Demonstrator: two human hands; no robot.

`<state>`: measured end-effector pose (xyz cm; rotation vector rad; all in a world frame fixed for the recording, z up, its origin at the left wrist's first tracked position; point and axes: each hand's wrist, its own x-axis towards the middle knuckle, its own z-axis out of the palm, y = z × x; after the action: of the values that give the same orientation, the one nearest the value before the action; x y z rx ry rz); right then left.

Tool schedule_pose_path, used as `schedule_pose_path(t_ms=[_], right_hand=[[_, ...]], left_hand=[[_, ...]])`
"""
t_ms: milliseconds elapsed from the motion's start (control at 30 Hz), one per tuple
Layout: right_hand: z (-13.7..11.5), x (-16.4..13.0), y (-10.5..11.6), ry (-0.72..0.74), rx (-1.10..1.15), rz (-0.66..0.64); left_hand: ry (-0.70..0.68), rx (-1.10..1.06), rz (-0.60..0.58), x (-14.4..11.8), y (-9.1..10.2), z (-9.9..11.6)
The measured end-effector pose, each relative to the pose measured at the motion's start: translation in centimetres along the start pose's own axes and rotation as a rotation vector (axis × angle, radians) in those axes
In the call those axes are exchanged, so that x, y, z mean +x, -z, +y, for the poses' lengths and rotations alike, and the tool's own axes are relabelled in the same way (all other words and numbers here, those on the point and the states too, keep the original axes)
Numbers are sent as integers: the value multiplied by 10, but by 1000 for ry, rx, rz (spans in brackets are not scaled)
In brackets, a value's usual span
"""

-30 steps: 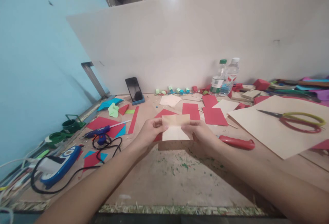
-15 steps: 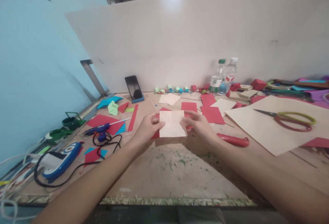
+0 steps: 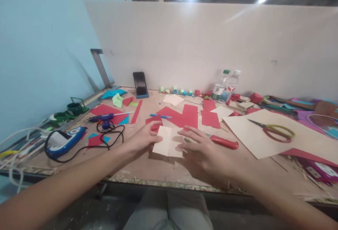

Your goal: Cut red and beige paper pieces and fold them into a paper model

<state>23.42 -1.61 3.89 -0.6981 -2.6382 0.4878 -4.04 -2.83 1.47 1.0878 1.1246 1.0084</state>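
A small cream paper piece [image 3: 167, 146] with fold creases lies flat on the wooden table [image 3: 158, 166] near its front edge. My left hand [image 3: 144, 139] grips the paper's upper left corner with curled fingers. My right hand [image 3: 202, 150] rests on the paper's right side, fingers spread and pressing down. Red paper pieces [image 3: 185, 115] lie just beyond the paper, and a blue pen [image 3: 160, 116] lies on them.
A red-handled knife [image 3: 224, 142] lies right of my right hand. Scissors [image 3: 274, 129] rest on a large cream sheet [image 3: 253, 140]. At left are a glue gun [image 3: 105, 118] with its cord and a blue device [image 3: 63, 142]. A phone [image 3: 139, 84] and bottles [image 3: 224, 87] stand by the back board.
The paper was held up between both hands; now it lies on the table nearer the front edge. My right hand has opened flat onto it. The view has shifted back.
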Motion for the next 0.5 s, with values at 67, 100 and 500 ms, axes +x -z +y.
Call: schedule_pose_path(t_ms=[67, 100, 500], right_hand=[[-4, -1, -11, 61, -47, -24], [-5, 0, -15, 95, -47, -16], [-5, 5, -30, 80, 258, -119]], left_hand=[[54, 3, -3, -12, 1, -8], [74, 27, 10, -17, 3, -11], [-781, 1313, -197, -75, 15, -39]])
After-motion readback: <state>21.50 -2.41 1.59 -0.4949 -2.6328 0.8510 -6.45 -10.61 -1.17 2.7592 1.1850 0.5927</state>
